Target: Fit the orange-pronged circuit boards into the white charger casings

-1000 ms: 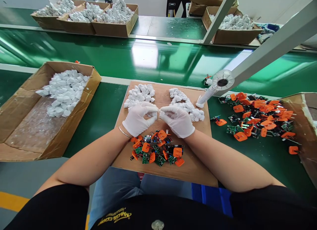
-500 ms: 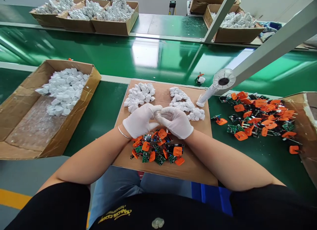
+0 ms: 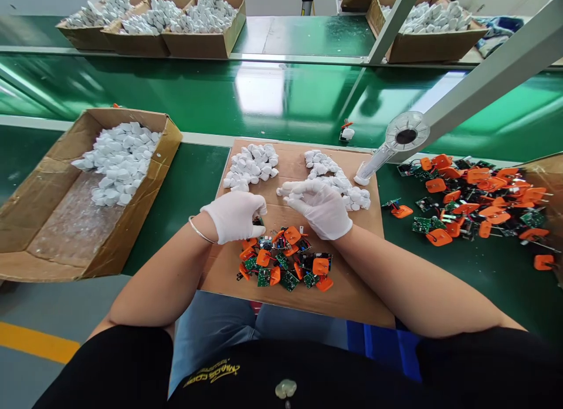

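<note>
My left hand [image 3: 235, 216], in a white glove, is closed with its fingers curled round a small green circuit board [image 3: 258, 221], which is mostly covered. To its right, my right hand [image 3: 320, 208], also gloved, has its fingers pinched together and pointing left. A small white shape shows at those fingertips, but glove and piece are hard to tell apart. Below both hands lies a pile of circuit boards with orange caps [image 3: 285, 259]. Beyond them on the cardboard sheet [image 3: 352, 280] are a left heap of white pieces [image 3: 253, 164] and a right heap of white pieces [image 3: 332, 177].
An open cardboard box [image 3: 57, 221] holding white pieces stands at left. More orange-capped boards [image 3: 479, 198] are spread at right. A clear-headed handheld fan [image 3: 404, 133] leans by a slanting metal post [image 3: 484, 86]. One assembled board [image 3: 346, 131] lies on the green belt [image 3: 189, 98].
My hands have come apart from each other. The left one moved left and down, with a green board now showing under its fingers; the right one stayed near the right white heap.
</note>
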Motion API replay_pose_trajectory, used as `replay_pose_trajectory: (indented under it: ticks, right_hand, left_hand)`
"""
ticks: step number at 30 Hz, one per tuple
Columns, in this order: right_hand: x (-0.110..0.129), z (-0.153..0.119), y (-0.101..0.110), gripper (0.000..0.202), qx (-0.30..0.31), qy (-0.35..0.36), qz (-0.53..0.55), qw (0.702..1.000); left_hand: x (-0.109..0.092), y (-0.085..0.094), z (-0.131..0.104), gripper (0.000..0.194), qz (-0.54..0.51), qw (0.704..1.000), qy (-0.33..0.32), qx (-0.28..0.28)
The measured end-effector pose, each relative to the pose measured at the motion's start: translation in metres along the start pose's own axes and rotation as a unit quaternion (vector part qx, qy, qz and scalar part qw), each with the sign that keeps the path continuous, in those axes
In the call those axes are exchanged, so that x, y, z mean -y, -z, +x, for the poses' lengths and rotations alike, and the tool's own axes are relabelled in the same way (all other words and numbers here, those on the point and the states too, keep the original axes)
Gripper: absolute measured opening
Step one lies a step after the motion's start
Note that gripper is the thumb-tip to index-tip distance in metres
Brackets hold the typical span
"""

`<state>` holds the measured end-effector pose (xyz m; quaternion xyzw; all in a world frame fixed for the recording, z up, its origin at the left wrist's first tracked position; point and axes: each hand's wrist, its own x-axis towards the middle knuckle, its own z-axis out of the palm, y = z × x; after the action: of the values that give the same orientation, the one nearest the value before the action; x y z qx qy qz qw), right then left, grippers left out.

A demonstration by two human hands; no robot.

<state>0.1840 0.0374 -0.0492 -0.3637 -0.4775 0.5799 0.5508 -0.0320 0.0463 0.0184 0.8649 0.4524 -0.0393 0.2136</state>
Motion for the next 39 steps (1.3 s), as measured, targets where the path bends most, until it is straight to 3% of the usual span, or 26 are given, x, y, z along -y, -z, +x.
replay_pose_trajectory:
  ticks: [2,5,9,14,17,20,25,31,35,39]
  right_hand:
    - [0.002,0.001,0.001,0.033,0.001,-0.034,0.003,0.999]
    - [0.006,0.002,0.003,0.039,0.011,-0.067,0.009,0.998]
    - [0.007,0.002,0.005,0.043,0.03,-0.069,-0.005,0.997]
    - [0.005,0.003,0.006,0.038,0.028,-0.057,-0.024,0.998]
    - [0.003,0.005,0.006,0.046,0.023,-0.054,0.01,0.998]
    - [0.003,0.006,0.006,0.049,0.006,-0.067,0.035,0.997]
    - [0.008,0.006,0.009,0.042,0.02,-0.094,0.015,0.995]
    - [0.002,0.006,0.013,0.033,0.043,-0.055,0.003,0.998]
    - [0.005,0.005,0.01,0.036,0.062,-0.04,0.014,0.997]
    - [0.006,0.003,0.006,0.033,0.039,-0.042,0.017,0.998]
  left_hand:
    - [-0.002,-0.005,0.003,0.023,-0.084,0.992,-0.019,-0.091]
    - [-0.002,-0.018,0.012,0.024,-0.224,0.951,-0.031,-0.21]
    - [0.005,-0.038,0.029,0.028,-0.337,0.901,-0.031,-0.27]
    - [0.005,-0.043,0.037,0.033,-0.464,0.853,-0.031,-0.238]
    - [0.002,-0.038,0.036,0.036,-0.533,0.821,-0.043,-0.199]
    - [0.0,-0.037,0.036,0.039,-0.572,0.794,-0.056,-0.197]
    - [-0.001,-0.04,0.035,0.029,-0.564,0.795,-0.072,-0.211]
    - [-0.004,-0.037,0.031,0.025,-0.546,0.808,-0.057,-0.212]
    - [-0.003,-0.039,0.032,0.026,-0.559,0.8,-0.054,-0.212]
    - [0.0,-0.045,0.035,0.027,-0.569,0.793,-0.069,-0.208]
